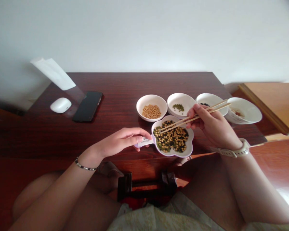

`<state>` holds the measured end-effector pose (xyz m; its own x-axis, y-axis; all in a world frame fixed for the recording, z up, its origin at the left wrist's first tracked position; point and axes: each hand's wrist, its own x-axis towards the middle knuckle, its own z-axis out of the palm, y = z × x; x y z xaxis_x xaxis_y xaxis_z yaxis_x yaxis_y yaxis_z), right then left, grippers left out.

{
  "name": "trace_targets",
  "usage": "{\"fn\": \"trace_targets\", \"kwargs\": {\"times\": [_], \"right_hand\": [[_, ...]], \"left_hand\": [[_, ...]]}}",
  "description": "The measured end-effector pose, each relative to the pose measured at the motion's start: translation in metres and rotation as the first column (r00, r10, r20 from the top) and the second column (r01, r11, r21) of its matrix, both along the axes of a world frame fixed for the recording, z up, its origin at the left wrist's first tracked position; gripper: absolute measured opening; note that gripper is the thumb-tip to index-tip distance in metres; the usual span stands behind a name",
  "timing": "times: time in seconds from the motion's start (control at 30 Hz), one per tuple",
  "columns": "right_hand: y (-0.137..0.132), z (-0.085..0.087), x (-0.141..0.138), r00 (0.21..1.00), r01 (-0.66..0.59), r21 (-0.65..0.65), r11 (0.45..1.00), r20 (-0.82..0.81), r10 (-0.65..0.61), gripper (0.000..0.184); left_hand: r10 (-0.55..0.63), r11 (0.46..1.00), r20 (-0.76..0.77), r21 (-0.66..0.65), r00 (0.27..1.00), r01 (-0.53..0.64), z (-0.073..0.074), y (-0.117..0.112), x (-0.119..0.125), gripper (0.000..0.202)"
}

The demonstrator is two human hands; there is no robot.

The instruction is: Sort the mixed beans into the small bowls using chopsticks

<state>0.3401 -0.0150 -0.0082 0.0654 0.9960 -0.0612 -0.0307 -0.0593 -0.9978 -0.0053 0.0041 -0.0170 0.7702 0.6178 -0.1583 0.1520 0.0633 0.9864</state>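
Observation:
My left hand (125,141) is closed on the labelled handle of a flower-shaped white dish (190,149) with a lilac rim. Mixed beans (170,138), yellow, green and black, cover the dish's bottom. In my right hand (209,125) I grip a pair of wooden chopsticks (190,119), their tips down among the beans at the dish's left part. Behind the dish stand a white bowl of yellow soybeans (151,111), a bowl with a few green mung beans (178,107), and a bowl (210,96) with some black beans, partly hidden by my right hand.
A fourth white bowl (251,112) at the right end holds something pale and reddish. On the left of the dark wooden table (118,86) lie a black phone (88,106), a white rounded case (60,105) and a white tissue pack (54,73). The wall borders the table's back.

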Motion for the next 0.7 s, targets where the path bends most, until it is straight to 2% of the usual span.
{"fn": "trace_targets", "kwargs": {"times": [0.7], "right_hand": [[0.0013, -0.0006, 0.0038, 1.000, 0.023, -0.006, 1.000, 0.009, -0.023, 0.039]], "left_hand": [[0.011, 1.000, -0.001, -0.007, 1.000, -0.011, -0.0021, -0.0004, -0.0003, 0.027]]}}
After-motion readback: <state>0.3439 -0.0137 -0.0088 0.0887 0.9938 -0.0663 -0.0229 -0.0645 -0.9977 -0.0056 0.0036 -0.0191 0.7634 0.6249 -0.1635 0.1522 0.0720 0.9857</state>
